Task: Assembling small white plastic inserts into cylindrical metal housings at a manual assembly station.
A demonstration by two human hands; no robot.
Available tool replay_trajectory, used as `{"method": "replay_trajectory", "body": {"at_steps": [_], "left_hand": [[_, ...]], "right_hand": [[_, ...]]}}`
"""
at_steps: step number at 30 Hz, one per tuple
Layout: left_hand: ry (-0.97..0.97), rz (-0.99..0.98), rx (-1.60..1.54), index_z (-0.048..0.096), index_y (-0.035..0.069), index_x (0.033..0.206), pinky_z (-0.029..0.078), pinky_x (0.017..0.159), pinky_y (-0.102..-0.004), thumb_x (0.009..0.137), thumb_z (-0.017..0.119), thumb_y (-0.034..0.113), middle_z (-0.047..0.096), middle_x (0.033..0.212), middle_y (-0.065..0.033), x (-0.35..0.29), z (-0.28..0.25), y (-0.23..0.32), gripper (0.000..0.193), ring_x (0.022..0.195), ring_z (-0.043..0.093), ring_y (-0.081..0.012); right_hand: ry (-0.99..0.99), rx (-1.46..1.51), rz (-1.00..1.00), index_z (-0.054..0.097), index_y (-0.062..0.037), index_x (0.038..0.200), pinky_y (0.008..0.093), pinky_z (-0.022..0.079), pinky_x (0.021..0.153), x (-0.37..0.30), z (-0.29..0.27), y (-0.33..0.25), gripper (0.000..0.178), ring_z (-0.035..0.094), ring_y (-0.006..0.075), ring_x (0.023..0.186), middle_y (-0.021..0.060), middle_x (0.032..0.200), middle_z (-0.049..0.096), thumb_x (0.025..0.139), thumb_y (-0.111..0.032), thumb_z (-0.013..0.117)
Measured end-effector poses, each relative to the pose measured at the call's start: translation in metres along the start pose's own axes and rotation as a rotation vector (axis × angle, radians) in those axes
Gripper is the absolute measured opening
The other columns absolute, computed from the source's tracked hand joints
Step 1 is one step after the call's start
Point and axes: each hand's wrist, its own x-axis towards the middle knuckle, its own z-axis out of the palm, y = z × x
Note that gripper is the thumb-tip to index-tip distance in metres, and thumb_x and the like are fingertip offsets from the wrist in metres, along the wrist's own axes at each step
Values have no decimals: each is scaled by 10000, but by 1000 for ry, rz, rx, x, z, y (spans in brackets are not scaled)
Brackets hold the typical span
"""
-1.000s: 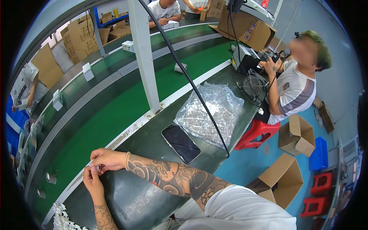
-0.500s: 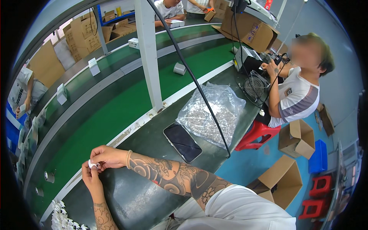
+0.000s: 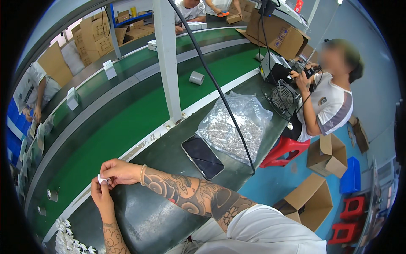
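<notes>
The right grip (image 3: 120,171), a bare hand with a beaded bracelet (image 3: 143,174) at the wrist, reaches in leftward, its forearm lying almost level and tattooed, fingers curled, pinching one small white rounded piece (image 3: 101,179) between thumb and fingers. The left grip (image 3: 102,195) rises from the lower edge, its forearm nearly upright, its thumb and fingertips pressed against the same piece from below. The piece sits between the two hands, above the edge of a dark green, smooth-topped counter (image 3: 146,222); its finer shape is hidden by the fingers.

Near the left forearm lies one heap of small white pieces (image 3: 67,240), too many and too tangled to count. Beyond the right forearm lie one black-screened phone (image 3: 203,156) and, just beside it, one clear plastic bag (image 3: 237,127) full of small silvery bits.

On the curved green conveyor belt (image 3: 122,133) at least three grey cylinders show: two (image 3: 52,194) (image 3: 41,210) close together at left, one (image 3: 196,78) farther up. Three white boxes (image 3: 72,98) (image 3: 109,70) (image 3: 152,45) stand spaced along the dark far track. At right, one co-worker (image 3: 327,103) sits on a red plastic stool (image 3: 285,150); two more red stools (image 3: 352,207) (image 3: 342,233) stand on the blue floor (image 3: 270,182).
</notes>
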Motion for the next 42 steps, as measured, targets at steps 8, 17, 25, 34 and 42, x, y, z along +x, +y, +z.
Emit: {"method": "replay_trajectory", "body": {"at_steps": [8,17,25,34,42], "left_hand": [[-8,2,4,559,12,1014,405,635,-200,972,490,79,580,829,-9,0,-1,-2,105,710,509,-64],[-2,-4,-3,561,6,1025,402,646,-203,970,486,75,576,839,-9,0,1,1,116,719,503,-66],[7,-13,-2,568,8,1040,403,648,-207,971,482,75,580,837,-9,0,3,-5,129,714,501,-69],[1,-18,-11,568,8,1049,402,651,-205,973,482,80,579,833,-8,0,2,-5,136,717,500,-65],[2,5,-14,561,16,1031,388,633,-197,978,486,99,570,821,1,-1,3,-7,123,702,486,-57]], "right_hand": [[-6,5,13,585,-33,893,293,486,618,-3,1,-2,77,560,149,669,76,815,611,897,-100,623],[-2,11,11,578,-38,889,285,473,579,-3,1,-3,89,559,144,641,77,786,609,900,-116,618],[3,-7,18,574,-47,903,291,477,579,-1,-5,0,81,551,151,642,80,805,609,928,-123,575],[8,-4,18,568,-41,901,297,490,582,0,-4,1,82,553,154,640,89,813,613,929,-118,572],[9,-1,21,567,-36,904,305,498,582,0,-4,2,81,552,157,631,94,807,614,929,-114,570]]}}
